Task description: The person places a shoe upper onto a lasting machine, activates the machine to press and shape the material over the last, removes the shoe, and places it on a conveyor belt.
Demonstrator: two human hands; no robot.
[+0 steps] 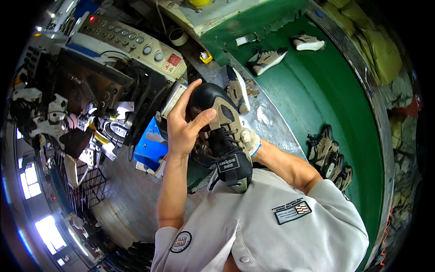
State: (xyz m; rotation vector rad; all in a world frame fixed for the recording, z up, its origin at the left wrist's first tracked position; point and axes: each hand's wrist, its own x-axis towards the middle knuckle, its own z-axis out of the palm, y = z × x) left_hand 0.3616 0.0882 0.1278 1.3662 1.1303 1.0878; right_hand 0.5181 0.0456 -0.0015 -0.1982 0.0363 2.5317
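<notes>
Left hand pinches the sneaker at the forefoot: thumb on the upper, other fingers along the toe's side. Gloved right hand against the opposite side; fingers mostly hidden, can't tell their grip. Sneaker is at chest, toe outward; black toe, tan overlays, black laces. Green table at right carries similar sneakers; control panel at left.

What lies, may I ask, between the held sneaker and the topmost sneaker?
The head view shows one sneaker on metal, another sneaker on a green surface.

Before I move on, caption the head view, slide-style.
Left hand grips a shoe near its toe; gloved right hand at its side.
</notes>
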